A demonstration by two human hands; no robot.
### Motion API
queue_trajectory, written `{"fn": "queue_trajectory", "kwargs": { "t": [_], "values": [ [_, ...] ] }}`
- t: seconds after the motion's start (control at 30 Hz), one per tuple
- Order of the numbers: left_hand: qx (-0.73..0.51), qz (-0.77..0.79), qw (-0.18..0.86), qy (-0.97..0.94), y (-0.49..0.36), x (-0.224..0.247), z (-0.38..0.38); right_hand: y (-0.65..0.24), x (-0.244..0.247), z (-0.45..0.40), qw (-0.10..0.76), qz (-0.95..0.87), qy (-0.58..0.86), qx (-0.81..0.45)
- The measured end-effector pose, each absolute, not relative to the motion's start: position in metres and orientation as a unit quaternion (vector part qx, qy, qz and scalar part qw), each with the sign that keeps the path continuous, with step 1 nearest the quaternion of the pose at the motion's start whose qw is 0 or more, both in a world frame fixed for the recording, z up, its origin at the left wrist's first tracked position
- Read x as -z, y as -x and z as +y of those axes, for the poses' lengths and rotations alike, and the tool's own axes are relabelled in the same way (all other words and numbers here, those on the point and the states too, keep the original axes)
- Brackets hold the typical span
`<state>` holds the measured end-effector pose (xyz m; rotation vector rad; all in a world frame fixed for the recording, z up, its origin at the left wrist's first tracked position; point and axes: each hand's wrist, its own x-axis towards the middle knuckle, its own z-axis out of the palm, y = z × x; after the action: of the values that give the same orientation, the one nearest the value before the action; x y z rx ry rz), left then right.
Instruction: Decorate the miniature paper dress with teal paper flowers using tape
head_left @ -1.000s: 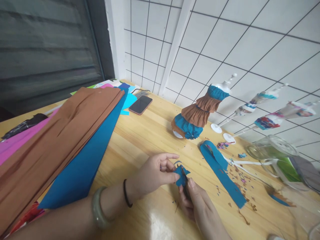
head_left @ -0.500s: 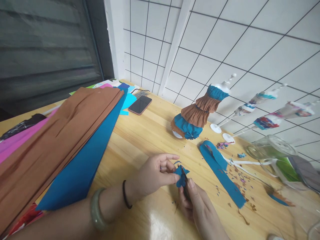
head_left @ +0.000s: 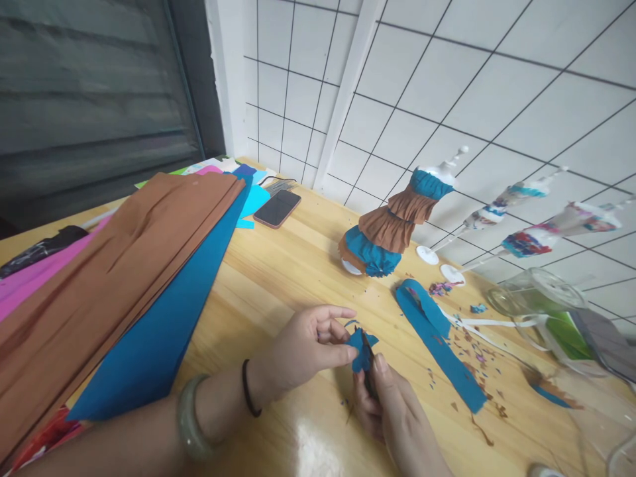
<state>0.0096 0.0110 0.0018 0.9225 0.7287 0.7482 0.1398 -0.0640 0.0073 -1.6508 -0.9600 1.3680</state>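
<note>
My left hand (head_left: 311, 339) pinches a small blue crepe-paper piece (head_left: 358, 358) with scalloped, petal-like edges between thumb and fingertips. In my right hand (head_left: 397, 404) is a dark, slim, pointed tool (head_left: 370, 379), its tip against the blue piece. The grip hides most of the tool, so I cannot tell whether it is scissors or tweezers. A folded blue paper strip (head_left: 442, 351) lies to the right of the hands. Beyond them stands a small dress form (head_left: 397, 218) wearing ruffled brown and blue paper.
Brown crepe paper (head_left: 134, 265) overlies blue paper (head_left: 183, 311) on the left. A phone (head_left: 277, 208) lies at the back. Two more dress forms (head_left: 509, 204), a glass jar (head_left: 536, 291), white ribbon (head_left: 497, 322) and scattered paper scraps (head_left: 477, 358) are on the right.
The blue piece has turned slightly and shifted a little in the fingers. Both hands keep almost the same place, and the tool stays against the paper.
</note>
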Motion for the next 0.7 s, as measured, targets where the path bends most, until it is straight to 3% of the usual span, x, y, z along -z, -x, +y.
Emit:
{"fn": "queue_trajectory", "kwargs": {
  "t": [0.7],
  "values": [
    [-0.339, 0.330, 0.762, -0.442, -0.0084, -0.0012, 0.0126, -0.1407, -0.0116, -0.0628, 0.375, -0.389, 0.655, -0.529]
  ]
}}
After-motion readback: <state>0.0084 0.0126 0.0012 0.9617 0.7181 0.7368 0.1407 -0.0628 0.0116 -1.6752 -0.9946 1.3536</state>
